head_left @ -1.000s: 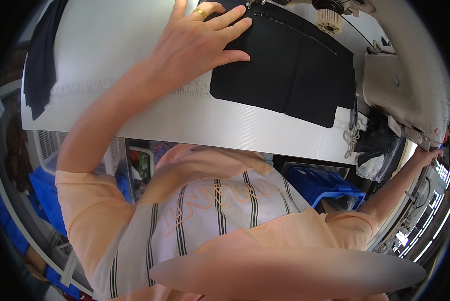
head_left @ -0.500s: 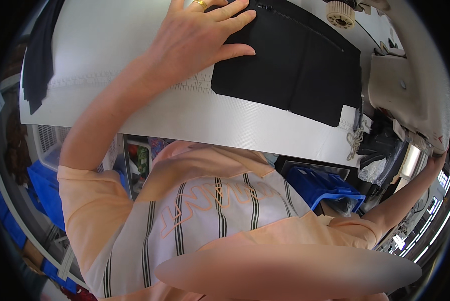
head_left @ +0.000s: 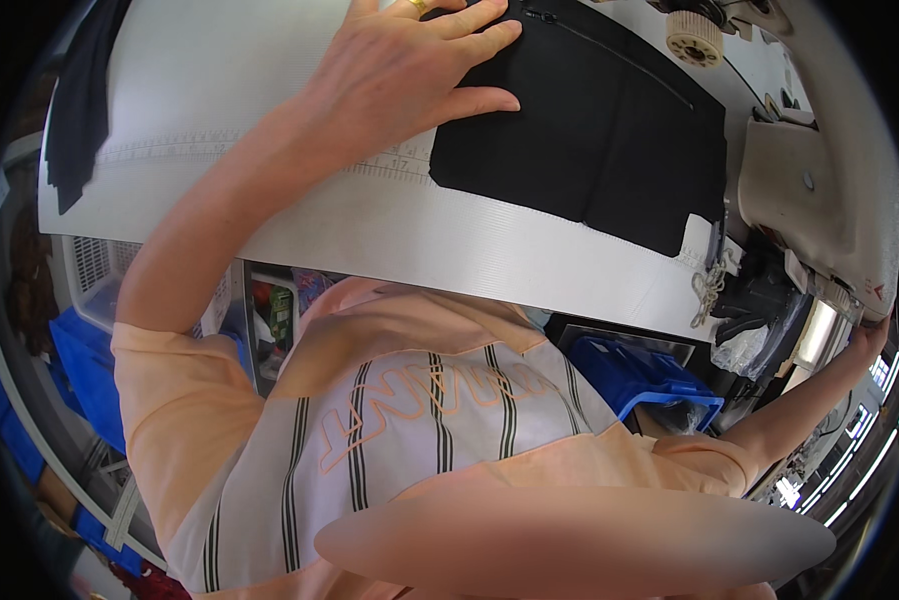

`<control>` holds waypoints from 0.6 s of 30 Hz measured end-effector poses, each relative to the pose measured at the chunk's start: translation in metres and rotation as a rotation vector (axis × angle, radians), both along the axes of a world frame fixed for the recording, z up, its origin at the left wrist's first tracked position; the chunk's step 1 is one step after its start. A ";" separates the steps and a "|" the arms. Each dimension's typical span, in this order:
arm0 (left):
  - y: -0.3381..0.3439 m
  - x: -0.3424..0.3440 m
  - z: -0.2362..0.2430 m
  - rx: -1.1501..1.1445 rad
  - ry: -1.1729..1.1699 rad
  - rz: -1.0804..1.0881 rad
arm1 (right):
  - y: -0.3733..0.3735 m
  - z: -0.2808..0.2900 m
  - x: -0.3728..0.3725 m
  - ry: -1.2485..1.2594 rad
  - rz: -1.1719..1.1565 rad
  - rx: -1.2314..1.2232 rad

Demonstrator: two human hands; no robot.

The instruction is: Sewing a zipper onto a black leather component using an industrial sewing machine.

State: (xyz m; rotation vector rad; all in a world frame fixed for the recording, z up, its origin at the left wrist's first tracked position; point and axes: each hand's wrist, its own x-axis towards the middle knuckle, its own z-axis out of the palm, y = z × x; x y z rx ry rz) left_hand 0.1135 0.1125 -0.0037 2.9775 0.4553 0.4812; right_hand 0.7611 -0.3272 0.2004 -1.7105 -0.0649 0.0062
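My left hand (head_left: 419, 70) rests with fingers stretched out on the left edge of a black fabric piece (head_left: 569, 130), a yellow ring on one finger. The cloth lies flat on the white table (head_left: 389, 220); a zipper (head_left: 619, 60) runs across its upper part and a crease or seam down its middle. At the far right, my right hand (head_left: 871, 335) reaches to the end of a pale sewing machine (head_left: 809, 190). Its fingers are mostly hidden there, so what they touch is unclear.
Dark cloth (head_left: 79, 120) hangs over the table's left end. Measuring scales are printed along the tabletop. A white cord (head_left: 709, 290) lies by the right edge. Below stand a blue bin (head_left: 639, 375) and a white basket (head_left: 99, 270). The machine's dial (head_left: 694, 38) overhangs the far right.
The view has shifted slightly. My left hand stays flat on the black fabric, and my right hand remains at the machine's end.
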 end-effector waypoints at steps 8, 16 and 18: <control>-0.001 0.000 0.006 -0.003 0.008 0.007 | 0.014 -0.025 -0.022 -0.100 0.068 0.104; 0.005 -0.003 0.009 -0.026 0.013 -0.027 | 0.010 -0.022 -0.018 -0.141 0.089 0.104; 0.006 -0.004 0.008 -0.006 0.000 -0.027 | 0.004 -0.008 0.004 -0.133 0.111 0.027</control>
